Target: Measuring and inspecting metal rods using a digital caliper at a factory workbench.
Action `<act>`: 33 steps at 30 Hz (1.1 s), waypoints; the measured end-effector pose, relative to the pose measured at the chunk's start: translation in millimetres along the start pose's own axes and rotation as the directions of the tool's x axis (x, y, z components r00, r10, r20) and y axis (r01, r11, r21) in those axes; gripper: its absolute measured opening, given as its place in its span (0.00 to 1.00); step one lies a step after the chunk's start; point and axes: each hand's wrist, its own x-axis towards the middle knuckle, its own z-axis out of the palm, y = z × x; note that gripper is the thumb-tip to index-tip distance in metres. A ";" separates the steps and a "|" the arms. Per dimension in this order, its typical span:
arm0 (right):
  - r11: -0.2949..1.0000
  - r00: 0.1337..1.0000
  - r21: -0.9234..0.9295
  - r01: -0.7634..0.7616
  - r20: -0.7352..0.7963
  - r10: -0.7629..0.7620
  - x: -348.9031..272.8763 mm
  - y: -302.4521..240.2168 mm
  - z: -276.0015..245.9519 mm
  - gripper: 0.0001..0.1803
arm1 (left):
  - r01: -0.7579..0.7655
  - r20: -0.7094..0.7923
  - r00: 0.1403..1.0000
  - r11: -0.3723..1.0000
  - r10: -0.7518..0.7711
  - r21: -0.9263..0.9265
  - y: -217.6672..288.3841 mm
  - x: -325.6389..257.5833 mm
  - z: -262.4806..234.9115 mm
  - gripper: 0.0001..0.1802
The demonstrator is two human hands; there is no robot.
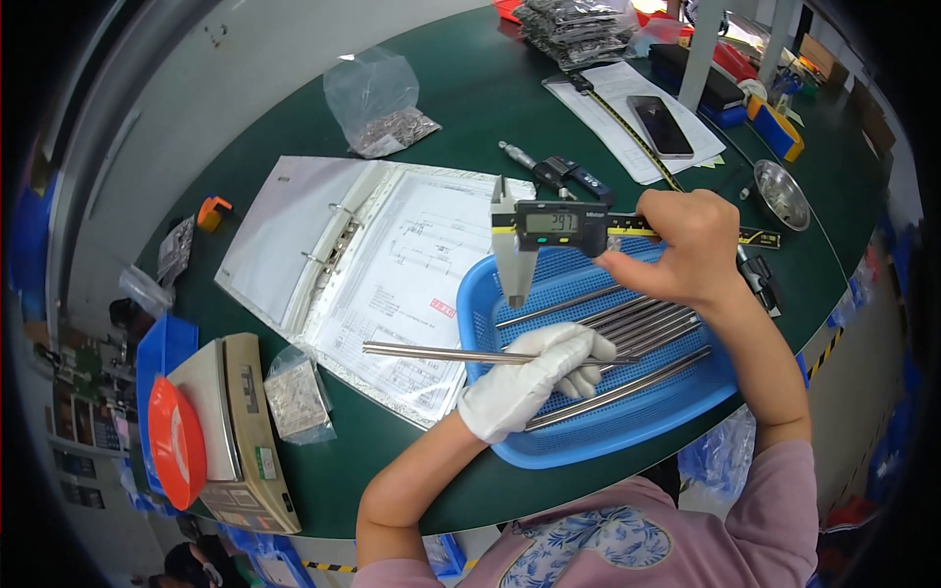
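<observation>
My left hand point(534, 377), in a white glove, is closed around a few thin metal rods point(421, 352) that stick out to the left over the binder page. Bare, my right hand point(681, 245) grips a digital caliper point(561, 223), thumb and fingers on its slider and beam. The caliper is held level above the basket with its jaws pointing down, and its display is lit. No rod shows between the jaws. Below both hands is a blue plastic basket point(559, 451) holding several more metal rods point(647, 331).
An open ring binder point(392, 255) with a drawing lies left of the basket. A weighing scale point(250, 431) with an orange-red dish point(176, 441) stands at the left edge. Behind are a micrometer point(554, 171), a phone point(660, 127), a tape measure point(627, 127) and a metal bowl point(781, 194).
</observation>
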 end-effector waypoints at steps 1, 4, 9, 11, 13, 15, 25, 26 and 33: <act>1.000 0.999 0.017 0.023 -0.027 -0.022 -1.2 1.6 -1.7 0.26 | 0.005 -0.014 1.000 1.000 -0.006 -0.006 -0.2 0.9 0.7 0.20; 0.996 0.996 0.068 0.051 -0.082 -0.046 -2.6 2.7 -1.3 0.25 | 0.009 -0.029 1.000 1.000 -0.009 -0.021 -1.8 0.0 -0.8 0.20; 0.985 0.997 0.173 0.014 -0.080 0.000 -4.4 -4.6 5.9 0.24 | -0.043 -0.159 0.987 0.998 0.034 -0.048 -5.5 -1.8 -4.6 0.22; 0.977 0.999 0.215 -0.008 -0.045 0.018 -3.4 -1.6 -1.2 0.24 | -0.064 -0.164 0.984 0.998 0.065 0.011 -2.1 0.4 -2.0 0.23; 0.965 0.999 0.258 -0.040 0.008 0.040 -5.0 0.6 -1.4 0.23 | -0.055 -0.159 0.985 0.998 0.058 0.021 -2.0 1.2 -3.1 0.22; 0.965 0.999 0.263 -0.024 0.035 0.015 -2.6 2.6 -4.3 0.21 | -0.045 -0.187 0.981 0.999 0.049 0.026 -1.5 -0.3 -2.6 0.22; 0.941 0.944 0.188 -0.280 0.234 0.233 -7.9 9.6 13.5 0.22 | -0.095 -0.081 0.992 0.995 0.094 -0.004 -0.7 2.5 1.4 0.21; 0.937 0.920 0.139 -0.321 0.281 0.274 -8.2 10.4 15.3 0.22 | -0.098 -0.074 0.992 0.995 0.097 -0.007 -0.3 3.1 2.5 0.21; 0.929 0.876 0.073 -0.363 0.367 0.314 -7.7 9.8 31.1 0.24 | -0.116 -0.049 0.992 0.990 0.120 0.076 -2.7 3.1 3.4 0.17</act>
